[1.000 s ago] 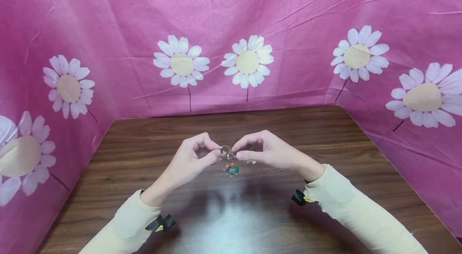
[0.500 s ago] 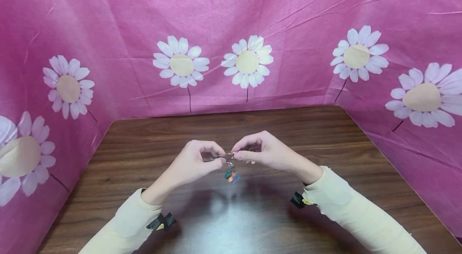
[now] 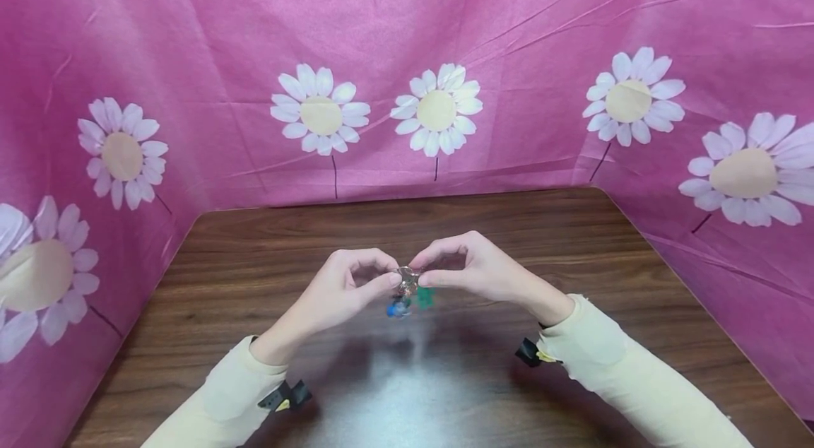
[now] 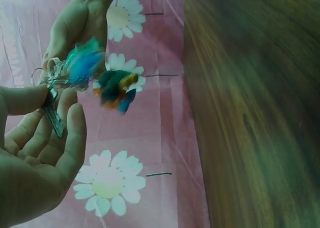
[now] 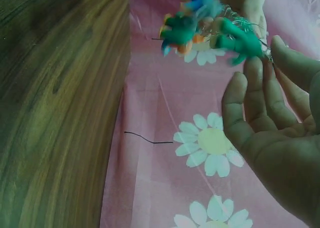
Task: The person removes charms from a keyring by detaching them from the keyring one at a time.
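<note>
Basically, both hands pinch one bunch, a metal keyring (image 3: 407, 273) held up above the brown wooden table (image 3: 267, 236). Left hand (image 3: 340, 290) has thumb and fingertips on a key (image 4: 55, 119); right hand (image 3: 480, 268) pinches the opposite side, exact part too small to tell. Charms dangle between the hands: green figure (image 3: 425, 298) nearer the right, blue charm (image 3: 398, 308) lower left, plus a dark green and orange one (image 4: 116, 87), blurred. Cream sleeves (image 3: 642, 363), pink daisy-print cloth (image 3: 509, 3) around the table.
</note>
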`<state>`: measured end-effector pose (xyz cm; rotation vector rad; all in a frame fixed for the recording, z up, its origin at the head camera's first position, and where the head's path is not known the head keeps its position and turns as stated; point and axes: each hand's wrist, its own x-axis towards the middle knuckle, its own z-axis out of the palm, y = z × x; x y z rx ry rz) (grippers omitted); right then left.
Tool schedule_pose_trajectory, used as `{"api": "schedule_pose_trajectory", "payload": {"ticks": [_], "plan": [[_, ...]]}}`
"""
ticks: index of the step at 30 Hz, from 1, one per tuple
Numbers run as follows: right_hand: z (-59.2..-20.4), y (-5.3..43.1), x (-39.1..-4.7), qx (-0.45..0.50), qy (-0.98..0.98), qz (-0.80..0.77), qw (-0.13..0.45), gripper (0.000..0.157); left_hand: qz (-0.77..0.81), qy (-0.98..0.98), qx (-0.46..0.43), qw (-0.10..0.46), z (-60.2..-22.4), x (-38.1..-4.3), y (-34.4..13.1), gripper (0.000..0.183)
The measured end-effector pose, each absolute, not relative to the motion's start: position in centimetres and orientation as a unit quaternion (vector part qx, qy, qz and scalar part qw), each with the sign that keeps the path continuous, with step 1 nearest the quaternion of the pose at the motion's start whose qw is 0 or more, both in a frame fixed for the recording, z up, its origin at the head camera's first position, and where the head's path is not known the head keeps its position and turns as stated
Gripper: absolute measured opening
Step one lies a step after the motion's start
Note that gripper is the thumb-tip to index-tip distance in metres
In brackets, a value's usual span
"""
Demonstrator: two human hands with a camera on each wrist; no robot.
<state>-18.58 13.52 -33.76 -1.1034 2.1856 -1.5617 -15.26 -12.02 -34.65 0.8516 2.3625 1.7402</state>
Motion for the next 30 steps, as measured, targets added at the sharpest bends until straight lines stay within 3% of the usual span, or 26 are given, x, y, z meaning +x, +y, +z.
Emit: {"api": "schedule_pose_trajectory", "payload": {"ticks": [12, 18, 30], "plan": [[-34.54, 12.95, -18.23, -0.345, 0.711, -0.596, 0.145, 0.021, 0.609, 0.750, 0.258, 0.009, -34.65, -14.91, -11.54, 0.004], [-34.75, 12.67, -18.15, -0.331, 0.741, -0.575, 0.108, 0.023, 0.591, 0.770, 0.241, -0.018, -34.54, -14.77, -11.38, 0.005], [-34.28, 12.52, -18.01, -0.268, 0.757, -0.586, 0.104, 0.023, 0.558, 0.799, 0.224, -0.001, -34.85, -15.20, -11.28, 0.007]]}}
